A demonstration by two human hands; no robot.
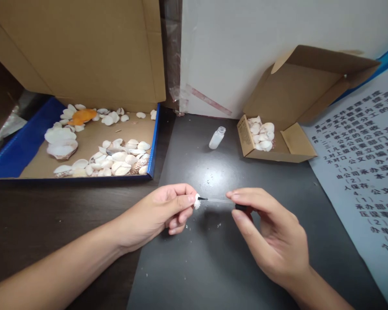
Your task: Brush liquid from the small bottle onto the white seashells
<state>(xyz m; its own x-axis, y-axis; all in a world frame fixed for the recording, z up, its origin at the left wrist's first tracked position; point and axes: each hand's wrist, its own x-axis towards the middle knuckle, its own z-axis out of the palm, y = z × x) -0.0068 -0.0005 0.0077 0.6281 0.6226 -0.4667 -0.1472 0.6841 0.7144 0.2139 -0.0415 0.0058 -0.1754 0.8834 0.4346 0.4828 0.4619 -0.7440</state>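
My left hand [174, 206] pinches a small white shell [197, 201] between thumb and fingers, above the dark mat. In my right hand [271, 228] is a thin brush [220, 200] with a black cap for a handle, held by thumb and fingertips. Its dark bristle tip points left and meets the shell's edge; the stem is clear. Behind the hands, a small clear bottle [217, 138] stands uncapped on the mat, with whitish content inside. Fingers cover part of the shell and most of the black cap.
A blue-edged cardboard box [126, 129] with many shells and an orange piece [83, 116] lies open at left. At back right, a small open carton [278, 156] holds more shells [261, 133]. White crumbs dot the mat [181, 275]. A printed sheet [358, 172] lies at right.
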